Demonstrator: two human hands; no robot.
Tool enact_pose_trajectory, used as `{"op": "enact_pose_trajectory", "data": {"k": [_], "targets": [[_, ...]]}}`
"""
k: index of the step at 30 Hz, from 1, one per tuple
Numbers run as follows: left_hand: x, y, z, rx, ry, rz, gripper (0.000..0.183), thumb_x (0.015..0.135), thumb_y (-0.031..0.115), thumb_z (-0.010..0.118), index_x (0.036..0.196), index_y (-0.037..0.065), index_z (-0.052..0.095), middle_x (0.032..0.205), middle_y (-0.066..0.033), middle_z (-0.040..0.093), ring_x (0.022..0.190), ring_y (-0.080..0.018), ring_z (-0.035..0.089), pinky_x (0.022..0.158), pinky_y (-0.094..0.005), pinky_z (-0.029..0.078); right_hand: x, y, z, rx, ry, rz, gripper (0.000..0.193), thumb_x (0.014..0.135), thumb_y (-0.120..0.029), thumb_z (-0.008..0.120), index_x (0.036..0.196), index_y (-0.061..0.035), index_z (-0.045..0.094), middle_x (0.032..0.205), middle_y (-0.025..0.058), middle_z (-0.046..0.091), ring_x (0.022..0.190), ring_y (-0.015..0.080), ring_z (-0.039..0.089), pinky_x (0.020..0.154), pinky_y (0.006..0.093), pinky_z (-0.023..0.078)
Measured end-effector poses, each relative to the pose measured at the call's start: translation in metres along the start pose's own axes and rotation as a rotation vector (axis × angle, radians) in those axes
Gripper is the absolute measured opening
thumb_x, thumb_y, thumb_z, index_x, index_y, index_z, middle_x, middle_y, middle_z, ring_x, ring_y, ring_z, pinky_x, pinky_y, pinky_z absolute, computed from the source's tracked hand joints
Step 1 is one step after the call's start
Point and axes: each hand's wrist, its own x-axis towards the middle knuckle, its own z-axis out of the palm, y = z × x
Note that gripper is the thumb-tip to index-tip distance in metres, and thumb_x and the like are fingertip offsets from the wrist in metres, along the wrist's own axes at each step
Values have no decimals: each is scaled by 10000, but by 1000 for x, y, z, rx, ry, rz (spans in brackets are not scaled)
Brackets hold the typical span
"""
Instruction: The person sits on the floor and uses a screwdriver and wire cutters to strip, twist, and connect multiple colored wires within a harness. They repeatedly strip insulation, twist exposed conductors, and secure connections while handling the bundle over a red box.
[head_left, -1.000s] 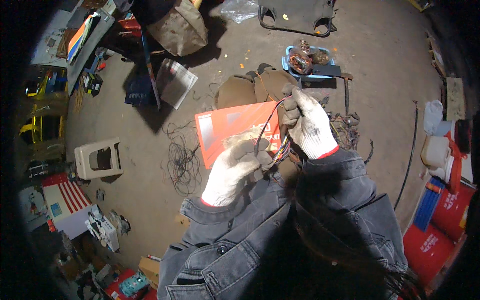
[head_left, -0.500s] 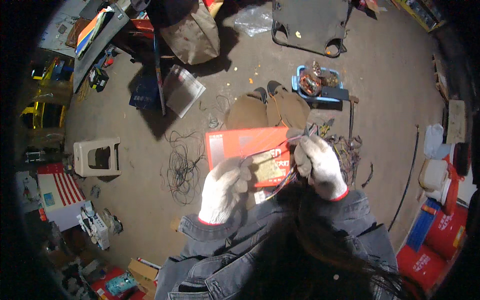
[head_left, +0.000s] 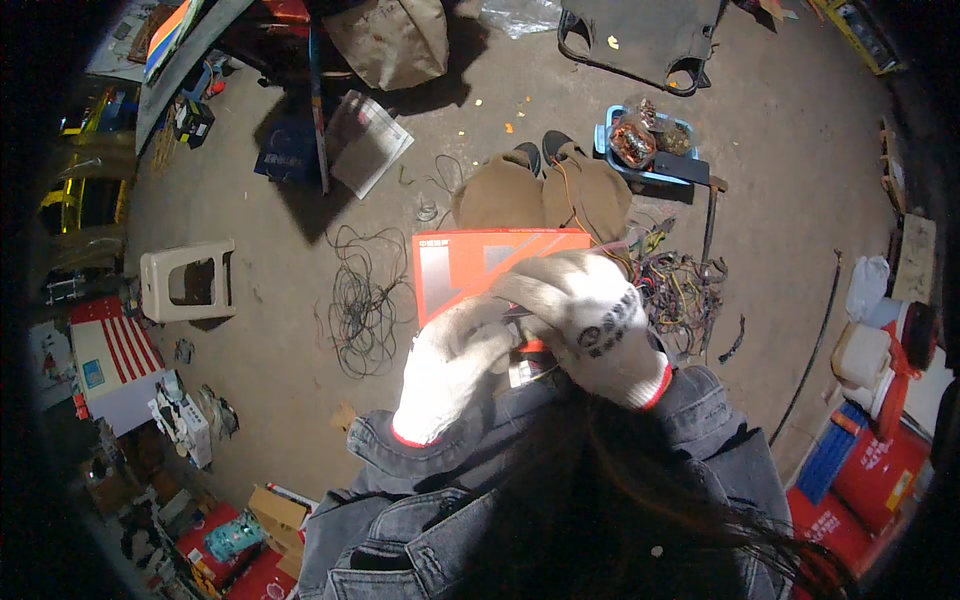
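Observation:
My hands, both in white knit gloves with red cuffs, meet over a flat orange-red box (head_left: 448, 268) resting on my lap. My left hand (head_left: 447, 365) is closed, its fingertips pinching thin wire against the other hand. Bent over from the right, my right hand (head_left: 598, 318) closes on the same wire; its fingers hide most of it. An orange wire (head_left: 568, 195) trails across my knee. Beyond the right hand lies a tangle of coloured wires (head_left: 682, 290) on the floor.
Loose black wire (head_left: 362, 310) lies left of the box. A blue basket (head_left: 602, 140) with filled bags stands beyond my right knee, a hammer (head_left: 712, 215) beside it. A beige stool (head_left: 155, 285) stands left. Red drums (head_left: 870, 455) sit at right.
My right hand has moved left and turned over, meeting my left hand. The wire stretched between them is now mostly covered. The view has shifted slightly.

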Motion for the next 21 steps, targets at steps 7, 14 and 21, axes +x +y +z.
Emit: {"op": "enact_pose_trajectory", "data": {"k": [7,14,21], "targets": [[15,-2,4,170,140,175,542,807,87,738,1321,-46,626,1202,-111,710,1059,-154,671,940,-316,528,-9,16,14,-129,176,155,296,813,-185,686,1106,-138,695,868,103,656,811,328,610,712,468,480],[41,-19,12,157,333,312,293,815,26,709,1102,-24,731,1015,-136,750,931,-235,705,837,-341,548,-18,38,31,54,301,267,279,897,-85,584,1157,-87,686,970,142,685,905,353,640,814,449,510],[71,-21,-1,867,406,759,210,752,43,711,955,72,758,909,-94,738,835,-292,671,790,-400,530,-7,40,28,338,301,402,327,861,-118,641,1180,-122,712,917,145,687,856,379,652,744,474,517]]}}
